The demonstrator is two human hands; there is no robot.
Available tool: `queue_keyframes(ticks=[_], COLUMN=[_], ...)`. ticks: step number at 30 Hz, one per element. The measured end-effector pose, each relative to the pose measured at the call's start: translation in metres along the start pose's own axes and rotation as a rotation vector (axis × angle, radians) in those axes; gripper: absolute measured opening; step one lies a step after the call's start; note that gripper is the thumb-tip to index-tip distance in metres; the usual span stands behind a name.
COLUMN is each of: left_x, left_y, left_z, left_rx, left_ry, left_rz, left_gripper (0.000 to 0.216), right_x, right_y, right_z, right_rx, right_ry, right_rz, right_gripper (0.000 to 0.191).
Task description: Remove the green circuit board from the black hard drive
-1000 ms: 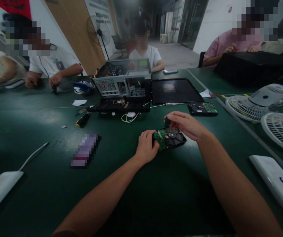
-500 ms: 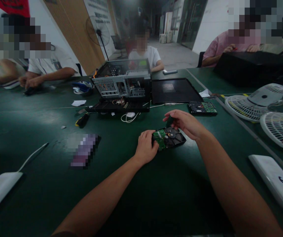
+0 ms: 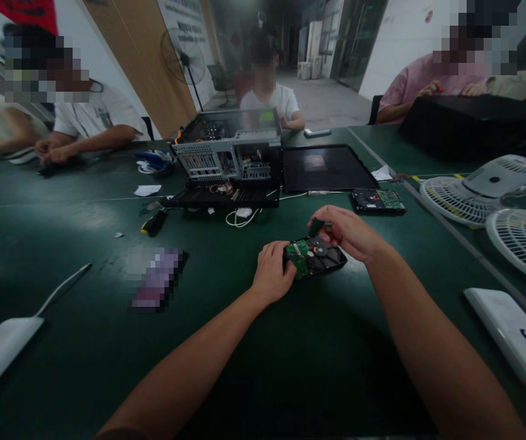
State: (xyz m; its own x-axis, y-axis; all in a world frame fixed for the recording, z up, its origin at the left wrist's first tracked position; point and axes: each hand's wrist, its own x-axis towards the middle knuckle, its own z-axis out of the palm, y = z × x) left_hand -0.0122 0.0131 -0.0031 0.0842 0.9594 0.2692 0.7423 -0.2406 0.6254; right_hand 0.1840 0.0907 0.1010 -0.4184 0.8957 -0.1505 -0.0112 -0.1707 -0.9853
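A hard disk drive [image 3: 322, 260] lies flat on the green table, its green circuit board and dark metal underside facing up. My left hand [image 3: 274, 269] is wrapped around the drive's left end, thumb on the near edge and fingers over the far one. At the drive's far right edge, my right hand [image 3: 339, 229] has its fingers curled together in a pinch just above the casing. A dark patch shows by those fingertips, and I cannot make out what, if anything, they hold. Further back on the right lies a second hard disk drive [image 3: 378, 201].
An opened computer case [image 3: 230, 156] stands beyond my hands, its black side panel [image 3: 329, 168] beside it. A yellow-and-black screwdriver [image 3: 153, 222] and a phone [image 3: 158, 279] lie left. White fans [image 3: 462, 192] and a white device [image 3: 511, 336] are right. Several people sit around.
The fingers of my right hand have curled in slightly over the drive's far edge. My left hand and the drive have stayed in place.
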Motion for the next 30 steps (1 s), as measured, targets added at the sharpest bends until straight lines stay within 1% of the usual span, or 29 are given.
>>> queue_keyframes(ticks=[5, 9, 13, 17, 21, 23, 26, 30], left_x=[0.0, 0.0, 0.0, 0.0, 0.0, 0.0, 0.001, 0.001], left_y=[0.0, -0.001, 0.001, 0.001, -0.001, -0.002, -0.002, 0.0], left_z=[-0.001, 0.001, 0.0, -0.001, 0.0, 0.001, 0.001, 0.0], left_rx=[-0.004, 0.006, -0.002, -0.014, -0.013, -0.012, -0.013, -0.023], left_ry=[-0.002, 0.011, 0.003, 0.002, -0.005, -0.007, -0.01, -0.004], left_rz=[-0.008, -0.007, -0.006, -0.009, -0.015, -0.013, -0.015, -0.012], left_gripper=[0.048, 0.049, 0.048, 0.048, 0.047, 0.048, 0.048, 0.048], right_x=[0.001, 0.002, 0.002, 0.003, 0.003, 0.003, 0.001, -0.001], right_y=[0.001, 0.003, 0.005, 0.007, 0.01, 0.01, 0.009, 0.007], right_z=[-0.001, 0.0, 0.002, 0.001, 0.001, 0.0, 0.001, 0.002], right_rx=[-0.07, -0.092, -0.233, -0.468, -0.678, -0.725, -0.765, -0.818], right_ry=[-0.001, 0.025, 0.086, 0.182, 0.251, 0.247, 0.239, 0.261], right_rz=[-0.016, -0.028, -0.083, -0.194, -0.235, -0.261, -0.287, -0.291], right_gripper=[0.029, 0.033, 0.038, 0.034, 0.025, 0.021, 0.022, 0.022])
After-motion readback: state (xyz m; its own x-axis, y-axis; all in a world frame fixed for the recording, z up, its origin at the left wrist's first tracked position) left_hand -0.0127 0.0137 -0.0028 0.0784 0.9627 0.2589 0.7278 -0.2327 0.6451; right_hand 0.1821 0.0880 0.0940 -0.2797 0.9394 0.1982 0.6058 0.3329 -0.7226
